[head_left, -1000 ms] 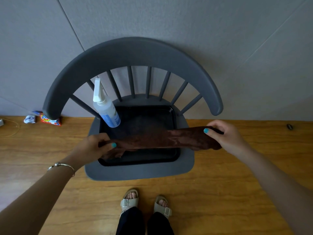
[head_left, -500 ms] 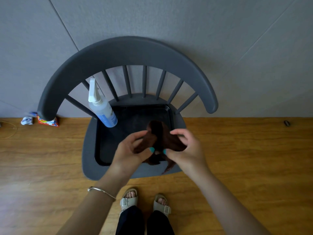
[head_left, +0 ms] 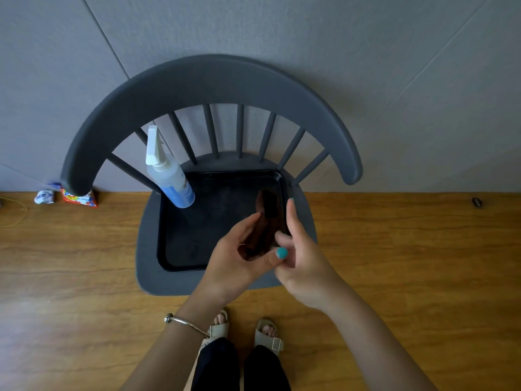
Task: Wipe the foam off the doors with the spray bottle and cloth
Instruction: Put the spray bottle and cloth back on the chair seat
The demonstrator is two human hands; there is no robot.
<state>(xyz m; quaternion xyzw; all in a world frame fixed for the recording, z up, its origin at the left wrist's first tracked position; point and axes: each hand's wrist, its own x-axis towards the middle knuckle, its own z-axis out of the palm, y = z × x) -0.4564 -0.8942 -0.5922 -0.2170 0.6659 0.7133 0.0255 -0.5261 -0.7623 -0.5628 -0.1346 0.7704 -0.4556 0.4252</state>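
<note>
From the head camera, the left hand and right hand together grip a folded brown cloth above a black tray on a grey chair, where the spray bottle stands at the tray's far left corner.

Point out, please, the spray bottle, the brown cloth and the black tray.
spray bottle (head_left: 176,184): head view, on its clear body.
brown cloth (head_left: 266,218): head view, on the folded middle.
black tray (head_left: 197,238): head view, on its bare floor.

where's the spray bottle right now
In the head view the spray bottle stands at the back left corner of the black tray on the chair seat, untouched.
</note>
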